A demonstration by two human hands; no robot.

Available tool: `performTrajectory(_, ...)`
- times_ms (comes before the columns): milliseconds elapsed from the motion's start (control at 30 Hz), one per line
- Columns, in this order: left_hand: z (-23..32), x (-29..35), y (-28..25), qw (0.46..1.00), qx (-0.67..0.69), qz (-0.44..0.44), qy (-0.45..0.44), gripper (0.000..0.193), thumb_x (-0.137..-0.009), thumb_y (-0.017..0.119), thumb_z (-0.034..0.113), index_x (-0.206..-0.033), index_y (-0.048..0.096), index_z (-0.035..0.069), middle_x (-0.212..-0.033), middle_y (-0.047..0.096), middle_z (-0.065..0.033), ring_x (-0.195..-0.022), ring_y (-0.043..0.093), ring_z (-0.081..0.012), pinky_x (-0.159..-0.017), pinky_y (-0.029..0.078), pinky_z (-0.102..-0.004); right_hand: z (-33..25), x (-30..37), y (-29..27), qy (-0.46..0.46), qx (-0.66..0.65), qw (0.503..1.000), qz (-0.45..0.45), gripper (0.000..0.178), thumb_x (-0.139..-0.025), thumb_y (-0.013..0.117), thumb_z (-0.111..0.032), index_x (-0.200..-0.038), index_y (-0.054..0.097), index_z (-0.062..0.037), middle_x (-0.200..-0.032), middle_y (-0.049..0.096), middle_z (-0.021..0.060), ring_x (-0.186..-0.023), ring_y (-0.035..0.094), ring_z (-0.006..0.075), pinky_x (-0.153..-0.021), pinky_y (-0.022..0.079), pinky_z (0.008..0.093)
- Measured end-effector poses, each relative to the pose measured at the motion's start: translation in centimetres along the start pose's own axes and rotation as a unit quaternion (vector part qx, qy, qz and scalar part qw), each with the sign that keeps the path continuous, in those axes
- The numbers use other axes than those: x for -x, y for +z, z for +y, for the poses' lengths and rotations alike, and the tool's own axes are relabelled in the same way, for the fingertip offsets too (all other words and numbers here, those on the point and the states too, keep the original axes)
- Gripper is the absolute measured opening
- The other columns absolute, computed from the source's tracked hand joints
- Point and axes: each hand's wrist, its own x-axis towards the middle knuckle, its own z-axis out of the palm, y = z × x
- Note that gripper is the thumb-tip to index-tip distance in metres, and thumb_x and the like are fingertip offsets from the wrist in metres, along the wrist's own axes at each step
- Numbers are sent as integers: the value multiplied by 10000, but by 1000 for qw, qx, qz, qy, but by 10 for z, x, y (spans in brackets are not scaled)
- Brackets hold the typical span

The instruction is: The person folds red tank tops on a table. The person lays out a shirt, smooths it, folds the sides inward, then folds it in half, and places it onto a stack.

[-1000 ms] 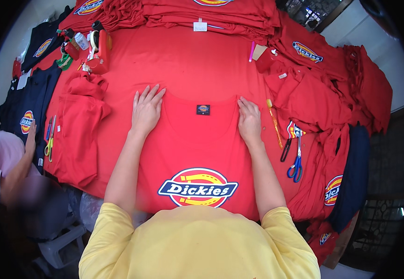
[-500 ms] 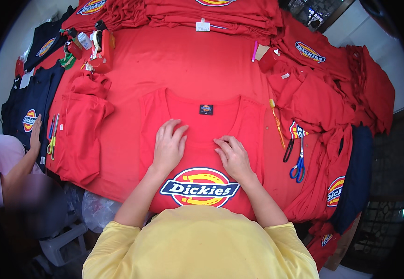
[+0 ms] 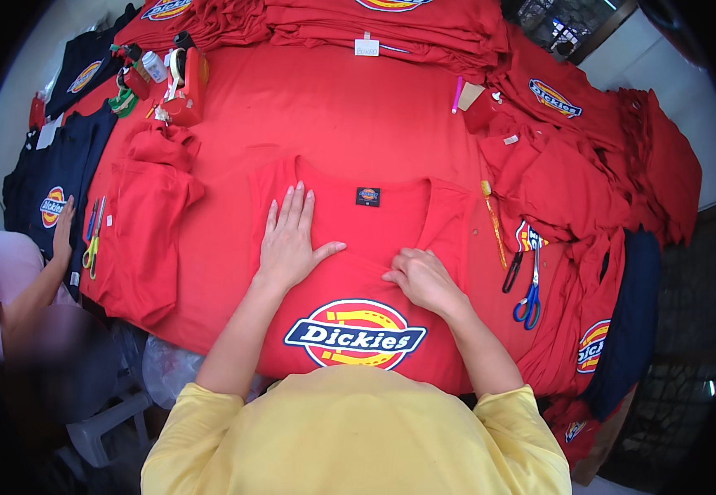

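A red shirt (image 3: 350, 276) with a wide neckline and a big oval print on its chest lies spread in front of me. Its small black neck label (image 3: 367, 197) shows inside the collar. My left hand (image 3: 289, 239) rests flat on the left side of the neckline, fingers straight and thumb out to the side. On the right, my right hand (image 3: 424, 279) has its fingers curled and pinches the shirt's fabric just under the neckline, where small creases run.
Blue-handled scissors (image 3: 530, 297) and a yellow-capped stick (image 3: 491, 219) lie to the right. A tape dispenser (image 3: 183, 87) stands far left, near a folded red garment (image 3: 143, 231). Red shirt piles (image 3: 383, 29) line the back. A co-worker's hand (image 3: 63, 235) touches dark shirts (image 3: 53, 177).
My left hand has flattened out and its fingers have straightened toward the shoulder. My right hand has closed its fingers on the fabric and moved slightly nearer to me.
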Motion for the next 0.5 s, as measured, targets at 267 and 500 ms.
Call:
performTrajectory(267,-1,-4,0,1000,-7,-5,-19,1021,-835,541,694,-1516,209,10,-1597,147,-167,-1490,109,-270,-1201,92,-448,11,27,-3,-34,0,999,-25,281,-878,650,-278,-821,665,-3,-843,625,143,-879,596,321,-812,447,428)
performTrajectory(500,11,5,3,993,-21,94,62,639,-862,646,473,-1325,521,52,-1427,421,-145,-1374,325,-310,-1134,219,-498,27,2,-23,-40,-116,973,193,211,-915,590,-198,-934,662,-1,-1025,597,174,-973,603,339,-857,467,417)
